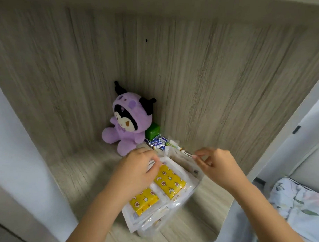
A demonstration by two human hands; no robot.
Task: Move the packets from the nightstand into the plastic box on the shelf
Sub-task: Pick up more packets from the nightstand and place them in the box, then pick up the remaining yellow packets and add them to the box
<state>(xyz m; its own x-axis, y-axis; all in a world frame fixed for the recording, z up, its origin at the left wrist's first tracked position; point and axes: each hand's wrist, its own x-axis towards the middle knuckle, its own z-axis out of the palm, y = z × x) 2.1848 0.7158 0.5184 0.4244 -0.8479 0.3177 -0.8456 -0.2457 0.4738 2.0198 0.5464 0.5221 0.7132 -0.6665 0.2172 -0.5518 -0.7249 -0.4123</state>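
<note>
- Packets [168, 181], flat and yellow with a star, moon and flower print and sealed in white-edged clear wrappers, lie side by side in a shallow clear plastic box [192, 191] on the pale wood-grain shelf [81, 172].
- One packet sits farther and to the right, a second one [143, 201] nearer and to the left; more wrapped packs show beneath them at the box's near edge, too blurred to count.
- Left hand [137, 167] reaches over the far left corner of the box, fingers curled and pinching the white edge of the packet wrapper there.
- Right hand [216, 166] is at the far right corner of the box, thumb and forefinger pinching a thin clear edge; I cannot tell whether that edge belongs to the box rim or to a wrapper.
- Both hands are apart, one at each far corner, with bare forearms coming in from the near side.
- Purple plush toy [122, 119] with black horns and a white face sits at the back of the shelf, against the wood-grain back panel, just beyond the left hand.
- Small green box [152, 132] stands to the right of the plush, in the corner.
- Loose blue-and-white batteries [157, 143] lie in a cluster just beyond the box, between the green box and the right hand.
- Floral-printed bedding [296, 207] shows at the near right, outside the shelf.
</note>
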